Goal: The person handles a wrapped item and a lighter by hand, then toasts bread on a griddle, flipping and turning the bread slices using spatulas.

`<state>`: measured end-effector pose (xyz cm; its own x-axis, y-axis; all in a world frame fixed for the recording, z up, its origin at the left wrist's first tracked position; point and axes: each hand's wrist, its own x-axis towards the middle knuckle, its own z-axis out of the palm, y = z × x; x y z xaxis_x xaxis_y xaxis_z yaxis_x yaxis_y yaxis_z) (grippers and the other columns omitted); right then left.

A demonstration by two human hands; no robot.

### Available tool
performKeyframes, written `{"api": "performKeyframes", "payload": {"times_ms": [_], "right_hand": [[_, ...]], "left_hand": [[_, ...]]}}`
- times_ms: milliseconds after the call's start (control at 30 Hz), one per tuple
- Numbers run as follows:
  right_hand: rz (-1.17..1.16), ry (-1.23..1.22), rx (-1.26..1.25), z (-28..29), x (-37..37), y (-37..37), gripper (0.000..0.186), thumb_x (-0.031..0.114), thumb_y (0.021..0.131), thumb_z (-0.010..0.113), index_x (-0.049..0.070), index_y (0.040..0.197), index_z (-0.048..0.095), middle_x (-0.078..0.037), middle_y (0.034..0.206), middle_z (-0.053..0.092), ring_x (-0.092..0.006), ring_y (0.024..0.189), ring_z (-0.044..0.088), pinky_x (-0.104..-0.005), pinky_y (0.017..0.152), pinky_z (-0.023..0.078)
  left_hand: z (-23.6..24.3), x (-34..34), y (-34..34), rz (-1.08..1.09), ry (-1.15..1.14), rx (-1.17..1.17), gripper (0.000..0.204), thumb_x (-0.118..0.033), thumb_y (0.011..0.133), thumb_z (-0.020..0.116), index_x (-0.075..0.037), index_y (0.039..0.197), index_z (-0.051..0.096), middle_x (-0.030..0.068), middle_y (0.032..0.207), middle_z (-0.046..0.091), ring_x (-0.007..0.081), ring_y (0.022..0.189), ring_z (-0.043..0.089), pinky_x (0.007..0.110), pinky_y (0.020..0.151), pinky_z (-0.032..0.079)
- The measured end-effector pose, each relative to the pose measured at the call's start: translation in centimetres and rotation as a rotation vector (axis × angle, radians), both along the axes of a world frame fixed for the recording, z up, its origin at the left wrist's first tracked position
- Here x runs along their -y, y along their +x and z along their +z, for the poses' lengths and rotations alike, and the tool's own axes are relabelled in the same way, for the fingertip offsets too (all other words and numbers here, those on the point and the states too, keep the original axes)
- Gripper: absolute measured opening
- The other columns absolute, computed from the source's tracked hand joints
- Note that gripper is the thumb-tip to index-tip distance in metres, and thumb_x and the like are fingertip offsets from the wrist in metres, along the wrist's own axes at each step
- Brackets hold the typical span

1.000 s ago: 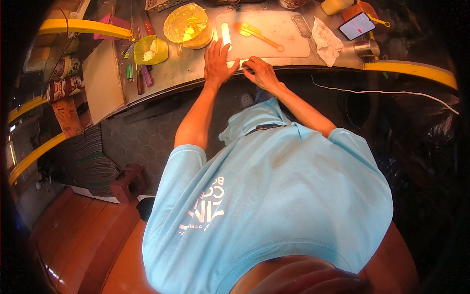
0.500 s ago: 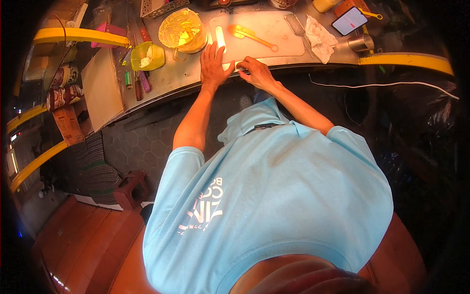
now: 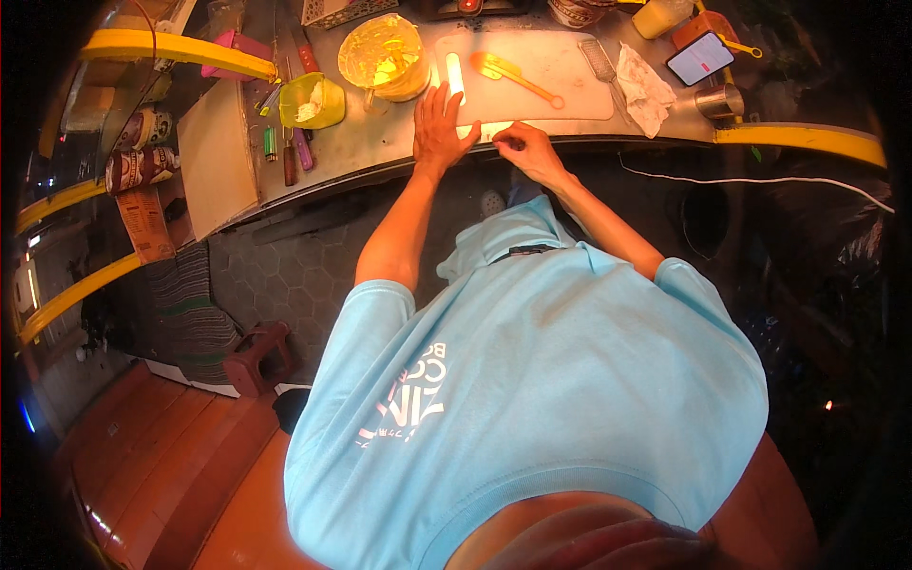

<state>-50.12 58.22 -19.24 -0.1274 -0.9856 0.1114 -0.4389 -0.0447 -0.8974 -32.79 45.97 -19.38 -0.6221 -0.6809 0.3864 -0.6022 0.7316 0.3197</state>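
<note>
My left hand (image 3: 440, 133) lies at the worktop's front edge, by the near left corner of a white cutting board (image 3: 570, 104). Its fingers are stretched out and its thumb points toward the right hand. Just beyond its fingertips is a narrow pale bar (image 3: 455, 74), brightly lit. My right hand (image 3: 532, 152) is at the edge just to the right, fingers curled and pinched together; whatever they may hold is too small to make out. An orange-yellow spatula (image 3: 515, 79) lies on the board.
A yellow tub (image 3: 385, 59) with creamy smears stands left of the board, beside a small yellow-green container (image 3: 313, 102). Rightward are a grater (image 3: 598, 61), a crumpled white cloth (image 3: 645, 90), a phone (image 3: 701, 58) and a metal cup (image 3: 719, 102). A white cable (image 3: 741, 179) hangs beyond the edge.
The whole view has shifted a little, so everything sits farther right. My right hand has drawn slightly away from the left thumb, toward me. My left hand stays in place on the worktop.
</note>
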Motion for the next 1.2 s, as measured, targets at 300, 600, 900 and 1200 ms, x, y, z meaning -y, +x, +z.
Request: {"api": "performKeyframes", "payload": {"times_ms": [300, 600, 900, 1200], "right_hand": [[-0.091, 0.335, 0.450, -0.1, 0.1, -2.7, 0.017, 0.013, 0.092, 0.062, 0.003, 0.101, 0.073, -0.001, 0.090, 0.071, -0.0069, 0.070, 0.056, -0.0216, 0.059, 0.046], [0.045, 0.145, 0.108, 0.0, 1.5, -0.6, 0.020, 0.012, 0.086, 0.063, 0.002, 0.101, 0.071, -0.015, 0.098, 0.069, -0.0260, 0.089, 0.067, -0.0356, 0.082, 0.052], [0.027, 0.047, -0.112, 0.4, 1.3, 0.2, 0.022, 0.012, 0.086, 0.059, 0.002, 0.102, 0.070, -0.014, 0.088, 0.065, -0.0280, 0.077, 0.062, -0.0377, 0.073, 0.049], [0.027, 0.424, 0.324, 1.3, 0.9, -2.6, 0.021, 0.011, 0.092, 0.053, 0.002, 0.099, 0.071, -0.001, 0.079, 0.063, -0.0085, 0.070, 0.056, -0.0247, 0.062, 0.048]], "left_hand": [[0.3, 0.0, 0.1, -0.006, -0.005, 0.015, 0.060, -0.039, 0.082, 0.069, -0.009, 0.131, 0.053, 0.0174, 0.145, 0.043, 0.0352, 0.138, 0.035, 0.050, 0.114, 0.026], [0.2, 0.0, 0.0, -0.008, 0.000, 0.020, 0.060, -0.039, 0.082, 0.069, -0.009, 0.131, 0.053, 0.0178, 0.147, 0.042, 0.0355, 0.139, 0.035, 0.049, 0.115, 0.025], [-0.1, 0.0, 0.1, 0.006, -0.002, -0.006, 0.060, -0.039, 0.080, 0.071, -0.010, 0.130, 0.053, 0.0161, 0.145, 0.044, 0.0345, 0.138, 0.036, 0.051, 0.114, 0.026], [0.2, -0.2, 0.4, 0.009, 0.001, -0.002, 0.058, -0.038, 0.080, 0.071, -0.009, 0.128, 0.055, 0.0170, 0.144, 0.044, 0.0356, 0.137, 0.037, 0.051, 0.114, 0.027]]}}
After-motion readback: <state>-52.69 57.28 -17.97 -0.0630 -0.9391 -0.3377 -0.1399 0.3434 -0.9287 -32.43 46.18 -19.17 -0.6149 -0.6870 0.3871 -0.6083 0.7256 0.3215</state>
